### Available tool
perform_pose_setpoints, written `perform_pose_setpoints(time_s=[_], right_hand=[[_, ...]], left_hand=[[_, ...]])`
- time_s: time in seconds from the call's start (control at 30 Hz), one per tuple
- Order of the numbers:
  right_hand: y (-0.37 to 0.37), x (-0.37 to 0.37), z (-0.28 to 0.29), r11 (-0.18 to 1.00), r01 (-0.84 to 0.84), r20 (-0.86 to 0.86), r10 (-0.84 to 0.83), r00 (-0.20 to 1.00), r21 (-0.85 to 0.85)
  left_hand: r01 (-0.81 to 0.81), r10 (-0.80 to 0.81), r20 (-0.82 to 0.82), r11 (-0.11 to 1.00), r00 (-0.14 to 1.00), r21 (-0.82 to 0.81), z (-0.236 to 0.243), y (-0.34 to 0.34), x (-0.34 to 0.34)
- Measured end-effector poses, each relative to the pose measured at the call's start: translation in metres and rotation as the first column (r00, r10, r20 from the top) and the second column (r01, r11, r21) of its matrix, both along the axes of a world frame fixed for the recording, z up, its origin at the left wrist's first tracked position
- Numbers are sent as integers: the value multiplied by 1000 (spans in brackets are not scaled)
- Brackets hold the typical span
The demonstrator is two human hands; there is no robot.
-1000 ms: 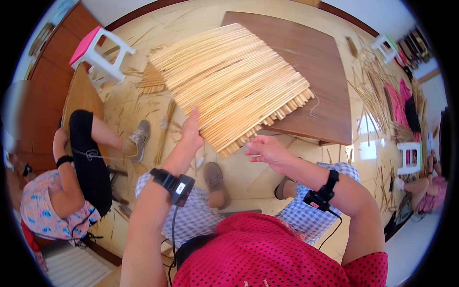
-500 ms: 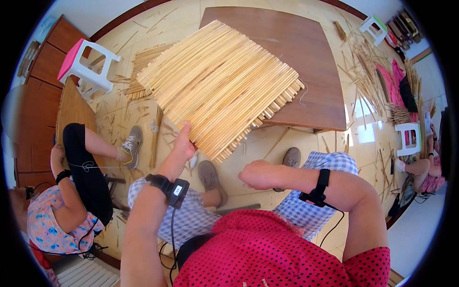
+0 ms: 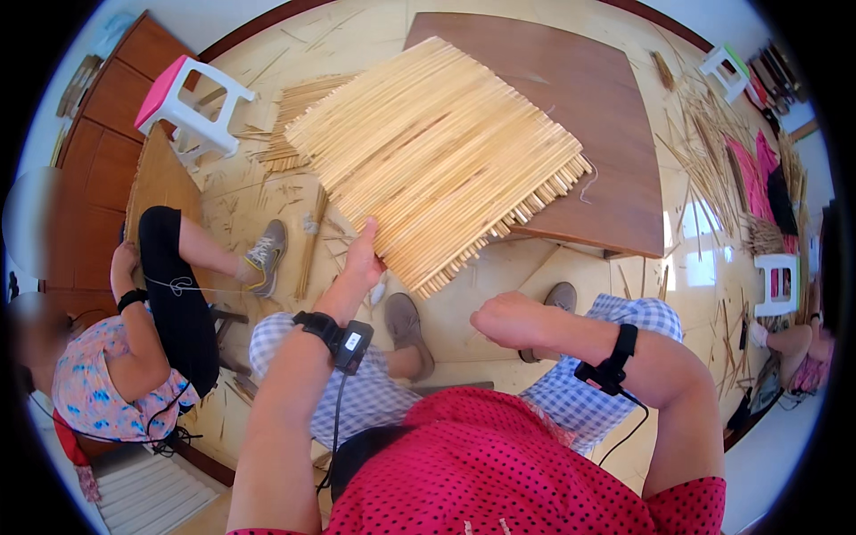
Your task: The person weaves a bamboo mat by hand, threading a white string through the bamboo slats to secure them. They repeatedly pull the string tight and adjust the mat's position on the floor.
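A straw mat (image 3: 437,160) of pale stalks laid side by side is raised in front of me, its far part over the brown table. My left hand (image 3: 363,259) grips its near left edge, thumb on top and fingers hidden underneath. The stalk ends along the mat's right edge are uneven, and a loose white thread (image 3: 589,183) hangs from its right corner. My right hand (image 3: 506,319) is curled into a fist above my lap, apart from the mat. Whatever its fingers may hold is hidden.
The brown table (image 3: 615,152) stands beyond the mat. Another straw mat (image 3: 290,111) lies on the floor to its left. Loose stalks (image 3: 709,152) litter the right side. A pink-topped stool (image 3: 201,102) and a seated person (image 3: 120,366) handling thread are at left.
The whole scene, mat and hands included, sits slightly farther right in the picture. My left hand keeps its grip on the mat, and my right hand stays curled.
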State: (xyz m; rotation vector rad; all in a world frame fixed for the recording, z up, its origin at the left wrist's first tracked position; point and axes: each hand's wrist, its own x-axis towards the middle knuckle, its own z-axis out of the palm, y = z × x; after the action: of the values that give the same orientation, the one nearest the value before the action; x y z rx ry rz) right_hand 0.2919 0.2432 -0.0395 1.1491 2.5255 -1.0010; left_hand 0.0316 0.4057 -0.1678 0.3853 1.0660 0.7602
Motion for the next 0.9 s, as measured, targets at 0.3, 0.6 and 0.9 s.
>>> perform_pose_setpoints(time_s=[0.3,0.6,0.9], right_hand=[[-7,1,-4,998,33,-24,-31,999,61],[-8,0,-4,999,4,34,-6,999,50],[-12,-12,-15,999,-31,60,29,998,34]], left_hand=[[-213,215,-36,975,976,62,-3,13,2],[-217,220,-77,975,972,53,-8,13,2],[-100,100,-73,995,992,-6,-8,6,2]])
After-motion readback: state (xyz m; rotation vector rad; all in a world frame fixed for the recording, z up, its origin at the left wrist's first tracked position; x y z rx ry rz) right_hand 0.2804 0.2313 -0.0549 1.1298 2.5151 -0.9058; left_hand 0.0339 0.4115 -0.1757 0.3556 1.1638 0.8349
